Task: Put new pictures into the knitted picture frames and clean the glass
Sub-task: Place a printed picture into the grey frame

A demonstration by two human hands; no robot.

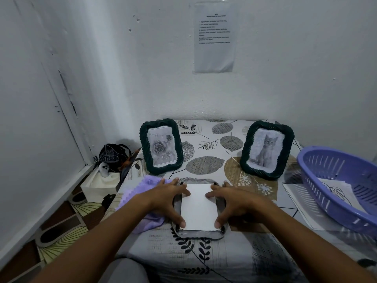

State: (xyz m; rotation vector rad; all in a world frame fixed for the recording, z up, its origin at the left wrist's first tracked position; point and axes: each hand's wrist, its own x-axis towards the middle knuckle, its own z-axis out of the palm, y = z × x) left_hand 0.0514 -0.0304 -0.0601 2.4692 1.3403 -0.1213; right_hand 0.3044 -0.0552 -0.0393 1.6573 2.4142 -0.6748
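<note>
**White sheet squared into the face-down frame, one hand on each side**

Head view: the dark knitted picture frame lying face-down (197,233) sits on the leaf-patterned tablecloth (214,260) straight ahead of me, its long axis running away from my body. The white rectangular paper sheet (197,207) lies in its opening, aligned the same way. My left hand (165,198) spans the frame's left edge and my right hand (234,201) its right edge, fingers spread and fairly straight, fingertips and thumbs pressing on the sheet's side edges and corners. Neither hand is nearer; the frame lies midway between them.

Just left of the frame, partly under my left wrist, is the lilac cleaning cloth (140,186). Behind the frame stand two upright dark knitted frames, one with a rose picture (161,146) to the left, one with a kitten picture (267,149) to the right. Well right of the frame a purple plastic basket (334,180) rests on loose paper sheets.

I judge the sheet needs seating flat, then the back closing.
</note>
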